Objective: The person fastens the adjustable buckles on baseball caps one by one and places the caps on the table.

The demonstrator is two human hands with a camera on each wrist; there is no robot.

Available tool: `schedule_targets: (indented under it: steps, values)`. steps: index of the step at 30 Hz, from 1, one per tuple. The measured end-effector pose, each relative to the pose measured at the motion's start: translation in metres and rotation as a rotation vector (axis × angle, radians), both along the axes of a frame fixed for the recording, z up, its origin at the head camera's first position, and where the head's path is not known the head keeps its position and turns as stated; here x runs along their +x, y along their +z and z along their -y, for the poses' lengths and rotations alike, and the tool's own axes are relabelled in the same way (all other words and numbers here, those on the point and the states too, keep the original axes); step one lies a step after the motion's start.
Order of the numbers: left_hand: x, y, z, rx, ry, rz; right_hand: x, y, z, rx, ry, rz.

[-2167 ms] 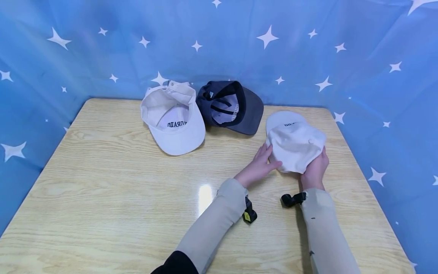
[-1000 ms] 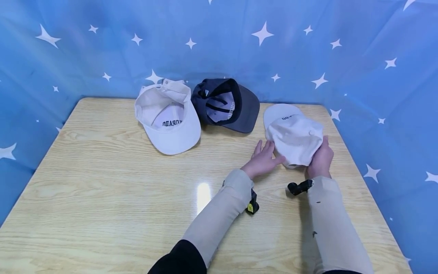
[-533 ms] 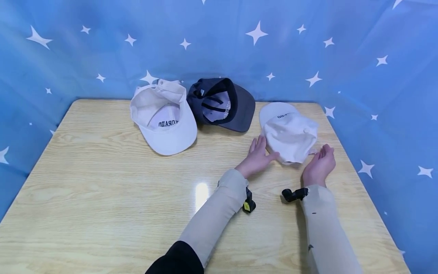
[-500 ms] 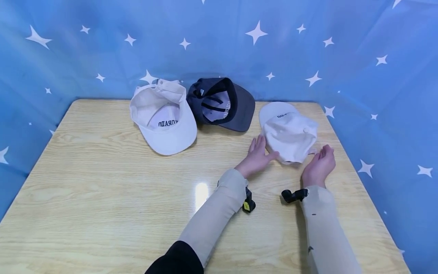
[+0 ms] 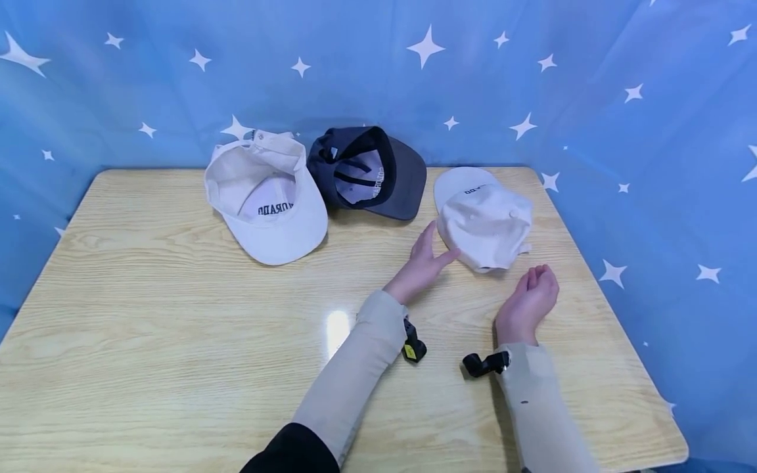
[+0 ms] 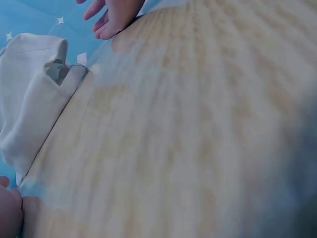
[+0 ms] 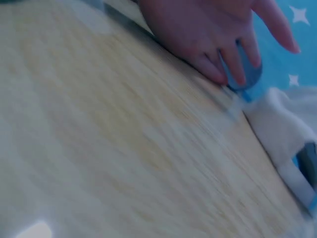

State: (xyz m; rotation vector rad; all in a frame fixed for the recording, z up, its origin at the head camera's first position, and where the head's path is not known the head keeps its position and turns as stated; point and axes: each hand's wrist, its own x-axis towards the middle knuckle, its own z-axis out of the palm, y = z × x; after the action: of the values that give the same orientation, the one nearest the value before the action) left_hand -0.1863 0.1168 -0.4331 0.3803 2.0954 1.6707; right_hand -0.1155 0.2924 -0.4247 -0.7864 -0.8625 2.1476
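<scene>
A white cap point(image 5: 487, 226) rests crown up on the desk point(image 5: 177, 328), right of centre in the upper half of the frame; the left hand point(image 5: 416, 266), thumb and fingers spread wide, is at its lower-left edge, contact unclear, while the right hand point(image 5: 526, 305), fingers loosely curled and holding nothing, is below it, apart. Further left, a dark cap point(image 5: 407, 184) and an upturned white cap point(image 5: 284, 238) lie side by side before a star-patterned blue cloth point(image 5: 367, 92).

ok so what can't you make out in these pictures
Head view: inside of the crown-up white cap, hidden by its fabric.
Head view: some lettering inside the upturned white cap, hidden behind its rim.
Left wrist view: most of the left hand, cut off by the left edge.
Right wrist view: much of the crown-up white cap, past the right edge.
</scene>
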Motion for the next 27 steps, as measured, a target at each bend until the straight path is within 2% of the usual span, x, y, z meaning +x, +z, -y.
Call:
schedule_targets:
  steps: [5,11,13,17,20,24,27]
  values:
    - [0.007,-0.001,0.017,0.065,0.030,0.086,0.010,0.002,0.030,-0.060,-0.001,-0.016]
    - [0.014,-0.001,0.037,0.221,0.053,0.220,0.020,0.001,0.069,-0.030,0.032,-0.021]
    - [0.014,-0.003,0.044,0.326,0.074,0.276,0.020,0.001,0.079,-0.021,0.060,-0.014]
    - [0.012,-0.006,0.059,0.621,0.130,0.423,0.017,0.000,0.094,0.001,0.130,0.007]
    - [0.010,-0.009,0.069,0.813,0.143,0.531,0.014,-0.002,0.101,0.018,0.165,0.017]
    - [0.011,-0.013,0.080,0.945,0.129,0.618,0.004,-0.002,0.110,0.025,0.212,0.023]
    - [0.013,-0.014,0.087,0.993,0.131,0.636,-0.008,-0.001,0.115,0.030,0.258,0.025]
